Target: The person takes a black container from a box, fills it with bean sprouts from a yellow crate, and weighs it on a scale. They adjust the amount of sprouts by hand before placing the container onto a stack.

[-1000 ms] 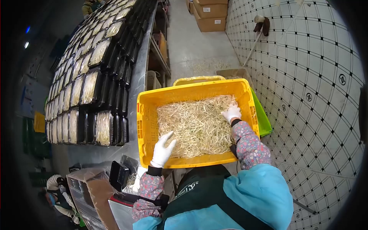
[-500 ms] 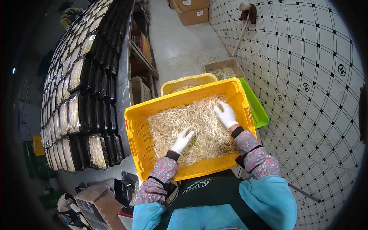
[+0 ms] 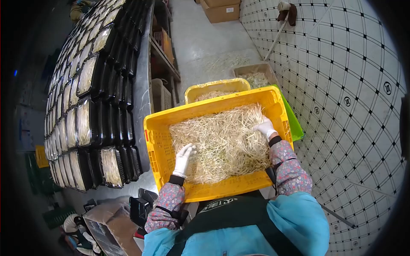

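Note:
A large yellow plastic crate point(image 3: 213, 194) sits in front of my body, holding a wide heap of pale bean sprouts point(image 3: 222, 147). My left hand point(image 3: 183, 161), in a white glove, is at the left part of the heap. Its fingers are stretched out over the sprouts and hold nothing that I can see. At the right side of the crate, my white-gloved right hand point(image 3: 265, 127) has its fingers bent into the sprouts and closed around some strands; the fingertips are partly hidden.
Stacked black trays point(image 3: 113, 102) of wrapped sprouts fill the metal table point(image 3: 143, 81) on the left. Beyond the crate stand a smaller yellow bin point(image 3: 192, 91), a grey-brown bin point(image 3: 270, 73) and a green bin point(image 3: 294, 123). Cardboard boxes point(image 3: 220, 13) lie farther back; a tiled wall point(image 3: 341, 106) runs along the right.
My left hand has moved left, away from the middle of the heap. My right hand has shifted toward the crate's right wall and its fingers have closed on sprouts. The view has moved slightly.

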The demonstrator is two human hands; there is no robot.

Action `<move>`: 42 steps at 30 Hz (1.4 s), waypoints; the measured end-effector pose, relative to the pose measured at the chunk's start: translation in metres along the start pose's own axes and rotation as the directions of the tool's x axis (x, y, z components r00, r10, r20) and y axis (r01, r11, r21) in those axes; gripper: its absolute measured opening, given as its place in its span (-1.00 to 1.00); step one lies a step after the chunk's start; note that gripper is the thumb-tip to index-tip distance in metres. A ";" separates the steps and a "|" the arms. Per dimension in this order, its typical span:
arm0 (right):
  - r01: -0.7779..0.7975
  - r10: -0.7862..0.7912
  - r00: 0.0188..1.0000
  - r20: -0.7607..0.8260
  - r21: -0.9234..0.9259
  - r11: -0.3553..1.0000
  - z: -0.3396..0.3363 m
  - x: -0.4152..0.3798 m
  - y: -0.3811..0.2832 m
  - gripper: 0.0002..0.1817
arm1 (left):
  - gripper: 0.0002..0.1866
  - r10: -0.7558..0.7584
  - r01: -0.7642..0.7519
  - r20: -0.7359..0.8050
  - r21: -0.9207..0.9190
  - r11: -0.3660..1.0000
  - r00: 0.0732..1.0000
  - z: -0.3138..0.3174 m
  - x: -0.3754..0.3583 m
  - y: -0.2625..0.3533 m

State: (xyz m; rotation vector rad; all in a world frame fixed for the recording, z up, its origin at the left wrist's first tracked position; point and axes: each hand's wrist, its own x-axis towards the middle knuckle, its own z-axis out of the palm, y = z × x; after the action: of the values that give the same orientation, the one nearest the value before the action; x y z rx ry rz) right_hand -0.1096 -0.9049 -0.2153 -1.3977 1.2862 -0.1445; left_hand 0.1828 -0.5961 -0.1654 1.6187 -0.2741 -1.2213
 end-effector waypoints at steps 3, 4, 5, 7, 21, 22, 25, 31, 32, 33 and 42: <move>0.151 -0.147 0.988 -0.042 0.141 0.978 -0.015 -0.028 -0.034 -0.19 | -0.58 0.014 -0.015 -0.040 -0.011 1.000 0.999 -0.016 -0.011 0.011; 0.237 -0.235 0.971 -0.053 0.043 0.970 -0.019 -0.042 -0.058 -0.21 | -0.57 0.043 -0.043 -0.041 -0.021 0.999 0.998 -0.022 -0.012 0.010; 0.321 -0.324 0.944 -0.055 -0.054 0.945 -0.022 -0.056 -0.084 -0.24 | -0.57 0.072 -0.074 -0.043 -0.030 0.997 0.996 -0.027 -0.013 0.010; 0.380 -0.387 0.922 0.005 -0.193 0.904 -0.009 -0.084 -0.140 -0.20 | -0.54 0.074 -0.075 -0.055 -0.015 0.997 0.996 -0.027 -0.016 0.014; 0.525 -0.390 0.843 0.370 -0.724 0.448 0.127 -0.017 -0.092 -0.44 | -0.25 0.490 -0.457 0.300 0.857 0.239 0.819 -0.006 0.033 0.007; 0.614 -0.544 0.760 0.355 -0.666 0.423 0.142 -0.029 -0.075 -0.47 | -0.24 0.352 -0.419 0.348 0.896 0.148 0.869 -0.001 0.037 -0.005; 0.672 -0.009 0.701 0.713 -0.657 0.342 0.160 -0.077 -0.049 -0.50 | -0.24 -0.082 -0.457 0.462 0.886 0.072 0.883 0.001 0.015 -0.027; 0.604 -0.160 0.698 0.698 -0.454 0.655 0.105 -0.040 -0.094 -0.41 | -0.32 -0.257 -0.310 0.422 0.871 0.381 0.870 -0.014 0.011 0.055; 0.562 -0.145 0.758 0.636 -0.524 0.640 0.106 -0.015 -0.107 -0.40 | -0.32 -0.041 -0.381 0.428 0.840 0.387 0.903 -0.015 0.036 0.051; 0.512 -0.128 0.812 0.569 -0.590 0.625 0.109 0.006 -0.116 -0.39 | -0.32 0.174 -0.451 0.416 0.808 0.379 0.892 -0.017 0.064 0.039; 0.674 -0.155 0.718 0.679 -0.621 0.400 0.129 -0.063 -0.062 0.07 | 0.05 0.075 -0.576 0.572 0.815 0.063 0.817 0.011 0.025 -0.032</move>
State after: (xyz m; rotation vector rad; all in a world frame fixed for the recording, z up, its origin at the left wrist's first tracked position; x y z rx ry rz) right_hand -0.0060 -0.7952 -0.1744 -2.4190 0.4047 0.5975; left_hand 0.1729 -0.6060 -0.2049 2.1136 -2.0592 -0.9119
